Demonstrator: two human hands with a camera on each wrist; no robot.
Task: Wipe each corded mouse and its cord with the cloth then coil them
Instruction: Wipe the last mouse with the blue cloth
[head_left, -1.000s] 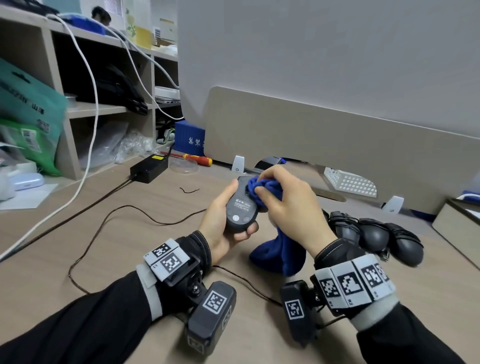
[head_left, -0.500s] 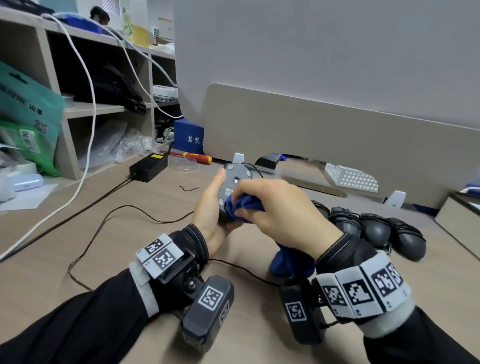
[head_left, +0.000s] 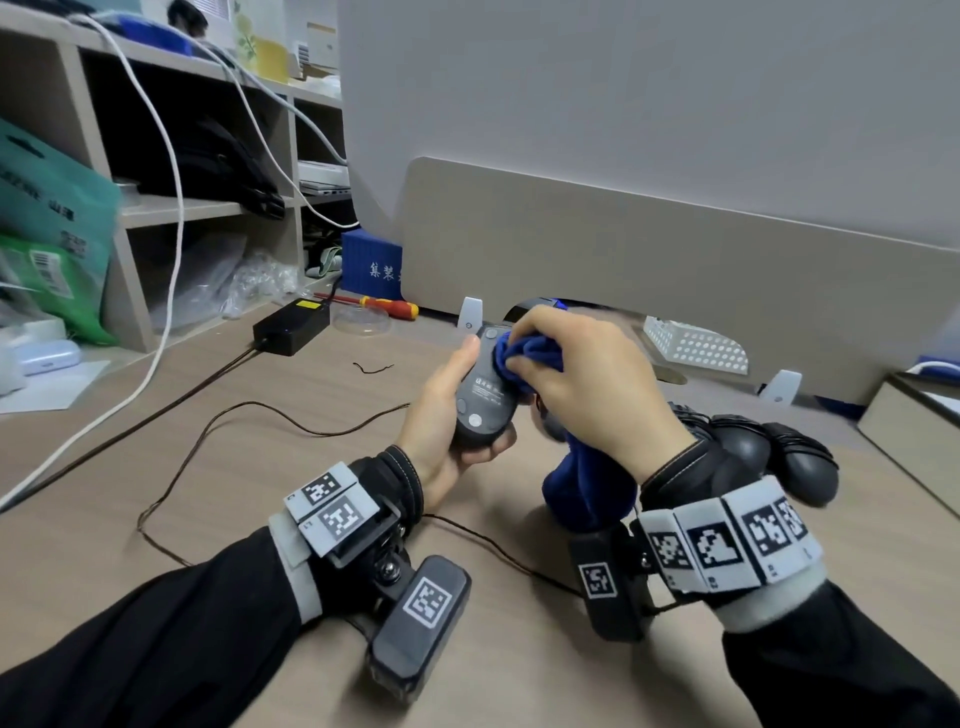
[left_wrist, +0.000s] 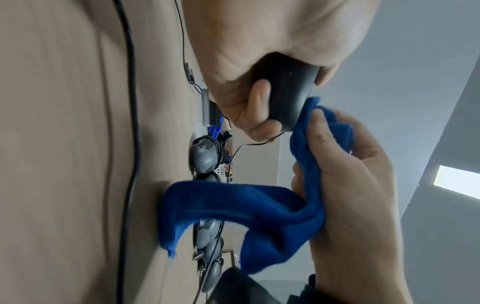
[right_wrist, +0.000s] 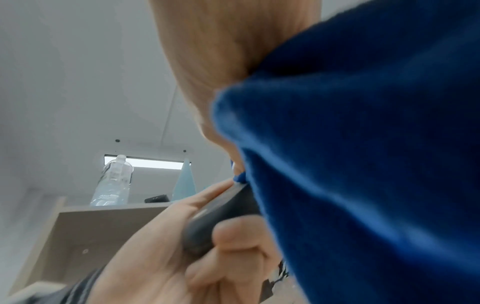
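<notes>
My left hand (head_left: 447, 415) grips a dark grey corded mouse (head_left: 483, 400) above the desk, its labelled underside turned up toward me. My right hand (head_left: 582, 384) holds a bunched blue cloth (head_left: 535, 353) and presses it against the upper part of that underside. The cloth's loose end (head_left: 587, 488) hangs down to the desk. The mouse's thin brown cord (head_left: 208, 431) loops over the desk to the left. In the left wrist view my fingers (left_wrist: 254, 102) curl round the mouse (left_wrist: 288, 90), with the cloth (left_wrist: 259, 207) beside it. The right wrist view is mostly filled by the cloth (right_wrist: 363, 164).
Several more dark mice (head_left: 769, 457) lie in a row on the desk behind my right wrist. A black power brick (head_left: 291, 327), a screwdriver (head_left: 384, 306), a white perforated tray (head_left: 696, 348) and a desk divider (head_left: 675, 260) stand at the back. Shelves (head_left: 182, 208) fill the left.
My right hand rubbed the cloth down over the lower part of the mouse's underside and has come back up to its upper part. The left hand keeps its grip.
</notes>
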